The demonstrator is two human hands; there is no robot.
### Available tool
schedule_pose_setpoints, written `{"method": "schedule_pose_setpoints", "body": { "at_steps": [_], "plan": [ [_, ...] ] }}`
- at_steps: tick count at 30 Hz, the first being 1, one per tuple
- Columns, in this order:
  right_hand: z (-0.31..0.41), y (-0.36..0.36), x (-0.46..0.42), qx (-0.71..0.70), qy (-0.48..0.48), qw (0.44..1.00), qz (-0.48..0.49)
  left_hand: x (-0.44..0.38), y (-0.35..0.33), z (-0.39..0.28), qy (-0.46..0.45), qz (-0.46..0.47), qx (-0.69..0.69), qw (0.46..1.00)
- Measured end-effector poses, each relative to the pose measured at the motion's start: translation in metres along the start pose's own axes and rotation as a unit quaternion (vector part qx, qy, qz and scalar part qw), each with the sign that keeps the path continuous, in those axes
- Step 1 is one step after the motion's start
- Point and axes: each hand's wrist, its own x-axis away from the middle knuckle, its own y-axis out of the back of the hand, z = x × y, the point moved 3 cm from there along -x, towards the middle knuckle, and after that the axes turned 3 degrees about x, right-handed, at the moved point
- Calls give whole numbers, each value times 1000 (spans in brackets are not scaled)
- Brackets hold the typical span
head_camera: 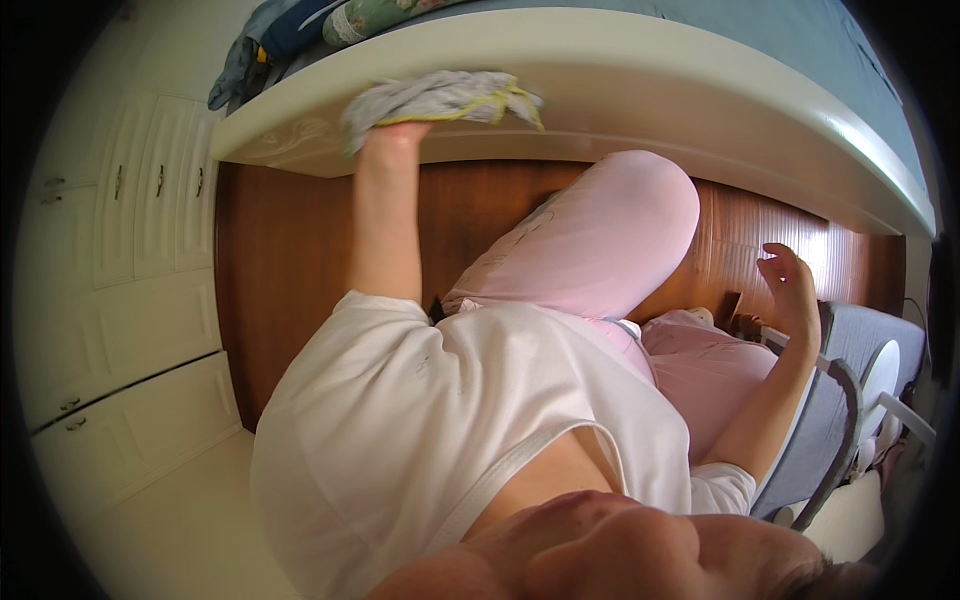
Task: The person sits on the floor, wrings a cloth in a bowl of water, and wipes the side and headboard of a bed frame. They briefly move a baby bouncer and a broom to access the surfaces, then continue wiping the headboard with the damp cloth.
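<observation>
My left hand (pixel 403 132) reaches forward to the pale, curved side panel (pixel 600 82) of a bed. It holds a grey-white cloth (pixel 442 97) with yellow edging against that panel. The cloth hides most of the fingers and looks blurred. Off to the right, my right hand (pixel 791 281) is raised above the floor with loosely curled fingers apart and nothing in them. Between the two hands are my bent legs in pink trousers (pixel 592 232), with one knee close to the panel.
Blue-green bedding (pixel 787 45) covers the bed, with a floral pillow (pixel 375 19) and dark blue fabric (pixel 289 30) at the left. White cabinets (pixel 157 225) line the left side. Brown wooden flooring (pixel 285 247) lies below. Grey furniture (pixel 874 330) and a dark curved tube (pixel 851 412) stand right.
</observation>
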Motion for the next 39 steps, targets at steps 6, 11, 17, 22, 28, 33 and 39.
{"method": "schedule_pose_setpoints", "body": {
  "at_steps": [6,11,17,22,28,33,39],
  "plan": [
    [-16,1,9,-7,-23,1000,-3,57,-48,-83,-340,114,-179,916],
    [-29,-3,14,-34,-31,999,-6,69,-46,-21,-709,154,-426,540],
    [-26,1,18,-50,-22,998,-15,16,0,56,-779,21,-619,100],
    [-8,5,22,-39,-44,998,7,4,-7,82,-766,65,-620,159],
    [0,0,15,-51,-7,999,6,15,-39,152,-702,95,-699,101],
    [13,0,17,-68,11,998,-12,10,-63,231,-662,188,-712,139],
    [8,-3,15,-3,-23,999,26,-13,-89,320,-634,335,-674,178]
  ]
}}
